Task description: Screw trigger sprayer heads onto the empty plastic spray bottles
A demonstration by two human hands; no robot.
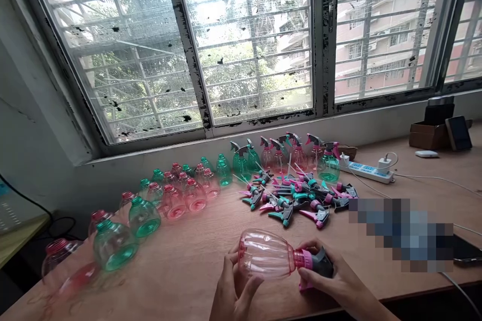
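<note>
Open-necked pink and green bottles (115, 248) are lining the left and back edges of the wooden bench (181, 261). Near its front edge, the left hand (234, 286) is cupping a sideways pink bottle (265, 256); the right hand (339, 273) is gripping its spray head (322, 263). Barred windows (259, 45) are rising behind.

Pixelated blue-and-grey patch (408, 235), right: contents unreadable.
Flat black phone (468, 252): cropped at right edge. Pink-and-grey plastic trigger spray head (322, 264): partly covered by right hand (341, 278). Left hand (232, 293): fingers partly hidden at transparent pink ribbed plastic bottle (265, 256), wrist cropped below.
</note>
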